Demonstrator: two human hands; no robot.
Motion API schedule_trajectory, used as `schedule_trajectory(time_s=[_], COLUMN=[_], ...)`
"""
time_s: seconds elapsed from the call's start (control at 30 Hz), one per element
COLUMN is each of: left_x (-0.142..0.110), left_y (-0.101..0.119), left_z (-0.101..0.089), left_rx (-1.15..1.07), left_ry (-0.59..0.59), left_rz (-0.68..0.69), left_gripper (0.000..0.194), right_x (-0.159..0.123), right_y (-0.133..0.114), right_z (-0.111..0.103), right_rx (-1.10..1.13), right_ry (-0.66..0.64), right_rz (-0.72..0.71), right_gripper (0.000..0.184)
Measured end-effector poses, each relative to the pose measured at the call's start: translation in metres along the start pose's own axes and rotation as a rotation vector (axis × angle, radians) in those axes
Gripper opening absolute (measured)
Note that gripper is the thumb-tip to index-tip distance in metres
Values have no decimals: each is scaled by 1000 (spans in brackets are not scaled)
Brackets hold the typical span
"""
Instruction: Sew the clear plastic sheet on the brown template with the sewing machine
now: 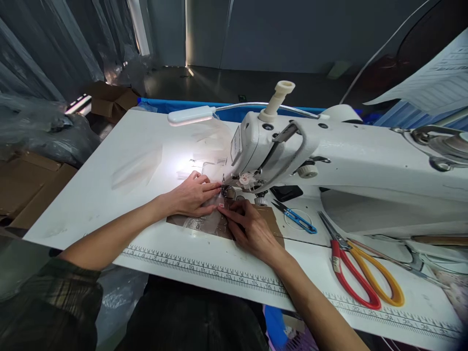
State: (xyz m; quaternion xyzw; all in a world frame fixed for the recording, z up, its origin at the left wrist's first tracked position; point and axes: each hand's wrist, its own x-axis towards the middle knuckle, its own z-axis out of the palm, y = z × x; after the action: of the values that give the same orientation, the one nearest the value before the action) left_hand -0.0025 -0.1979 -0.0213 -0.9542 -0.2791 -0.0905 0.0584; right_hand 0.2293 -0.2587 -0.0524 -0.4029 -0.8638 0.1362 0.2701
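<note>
- A cardboard box point(32, 175) sits at the far left, cut off by the edge of my view; what is inside I can't see.
- Behind it, crumpled grey plastic point(78, 136) blurs into shadow, and a second carton point(109, 100) stands partly swallowed by it.
- On the white desk point(84, 204), a pale see-through sheet point(137, 168) lies so faint that its edges are hard to follow.
- The left hand point(192, 195) lies flat on the work, fingers stretched toward the machine; its grip is loose, pressing rather than clenched.
- Beneath both hands is a glossy clear piece point(208, 222), its far end running in by the presser foot, where fingers and machine head hide the needle.
- A brown patch point(272, 222) shows around it, mostly covered.
- The right hand point(252, 226) rests over the piece's right side, fingers bent; I cannot tell whether its grip pinches anything.
- The sewing machine point(340, 151) stretches rightward out of sight.
- Blue snips point(298, 220) lie near a dark object point(287, 192) I can't identify.
- Red-and-yellow scissors point(360, 263) lie further right.
- A printed paper point(427, 78) hangs above, cut off, its text unreadable.
</note>
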Motion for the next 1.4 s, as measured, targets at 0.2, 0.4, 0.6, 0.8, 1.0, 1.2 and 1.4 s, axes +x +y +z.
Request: schedule_trajectory(time_s=[0.2,0.4,0.6,0.8,1.0,1.2,1.4], left_x=[0,-3,-2,-5,-6,-3,0], left_y=[1,1,2,3,4,11,18], left_z=[3,3,8,1,-1,1,2], left_rx=[49,88,14,-67,-37,51,109], left_ry=[8,145,243,144,66,47,21], left_rz=[-4,67,292,290,233,144,40], left_gripper=[47,39,31,25,29,35,36], right_x=[1,2,1,1,3,7,5], right_y=[1,1,2,-1,-4,-4,-3], right_z=[-1,-4,-2,-3,-2,2,-7], right_rx=[9,14,-22,-48,-138,-221,-35], right_ry=[-25,-27,-5,0,0,-19,11], right_rz=[14,-23,-48,-47,-28,16,166], right_gripper=[38,37,35,36,39,41,43])
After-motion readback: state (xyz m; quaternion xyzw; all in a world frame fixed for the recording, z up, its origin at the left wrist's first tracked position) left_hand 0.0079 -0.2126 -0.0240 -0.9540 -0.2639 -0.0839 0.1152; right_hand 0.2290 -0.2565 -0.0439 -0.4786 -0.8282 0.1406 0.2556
